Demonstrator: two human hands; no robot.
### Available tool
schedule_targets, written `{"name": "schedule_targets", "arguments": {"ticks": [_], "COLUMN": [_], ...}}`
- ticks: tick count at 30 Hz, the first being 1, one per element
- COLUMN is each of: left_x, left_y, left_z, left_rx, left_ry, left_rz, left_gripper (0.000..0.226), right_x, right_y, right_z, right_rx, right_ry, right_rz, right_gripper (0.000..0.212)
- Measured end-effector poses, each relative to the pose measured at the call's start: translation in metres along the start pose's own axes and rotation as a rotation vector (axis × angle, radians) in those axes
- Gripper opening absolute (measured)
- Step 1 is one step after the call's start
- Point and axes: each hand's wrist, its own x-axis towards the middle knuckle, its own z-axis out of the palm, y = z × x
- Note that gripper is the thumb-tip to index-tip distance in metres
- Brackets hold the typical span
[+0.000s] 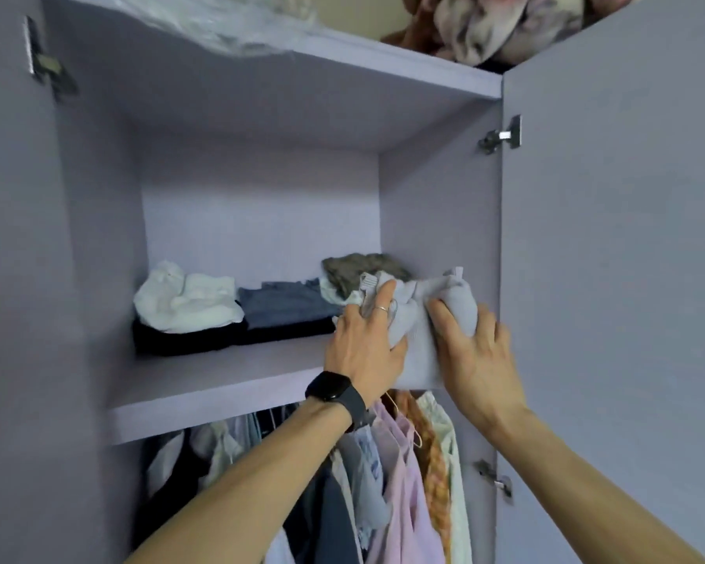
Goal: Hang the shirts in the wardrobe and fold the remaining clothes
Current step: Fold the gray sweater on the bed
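A folded pale grey garment (418, 352) lies at the right end of the wardrobe shelf (220, 384), partly over its front edge. My left hand (365, 339), with a ring and a black watch, grips its left side. My right hand (477, 343) grips its right side, close to the wardrobe's side wall. Behind the garment lies an olive-grey crumpled piece (359, 268). Below the shelf hang several shirts (399, 482): pale pink, orange check, light blue, dark.
Further left on the shelf sit a folded blue garment (285, 305) on a black one and a white bundle (188, 299) on another black pile. The right door (627, 278) stands open. Plastic-wrapped items and a floral blanket (497, 22) lie on top.
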Motion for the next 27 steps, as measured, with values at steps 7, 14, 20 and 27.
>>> {"name": "schedule_targets", "arguments": {"ticks": [7, 14, 20, 27], "left_x": [0.062, 0.120, 0.128, 0.142], "left_y": [-0.125, -0.219, -0.238, -0.236], "left_z": [0.015, 0.039, 0.064, 0.089], "left_rx": [0.041, 0.031, 0.214, 0.576], "left_ry": [-0.045, -0.207, -0.305, -0.408], "left_rz": [-0.266, -0.592, -0.744, -0.311], "left_gripper": [0.070, 0.060, 0.085, 0.053], "right_x": [0.099, 0.192, 0.224, 0.233], "right_y": [-0.065, -0.105, -0.102, -0.090], "right_z": [0.095, 0.174, 0.213, 0.253], "right_rx": [0.219, 0.204, 0.051, 0.005], "right_ry": [-0.130, -0.483, -0.789, -0.589], "right_rz": [-0.138, -0.207, -0.226, -0.498], "right_gripper": [0.054, 0.054, 0.056, 0.055]}}
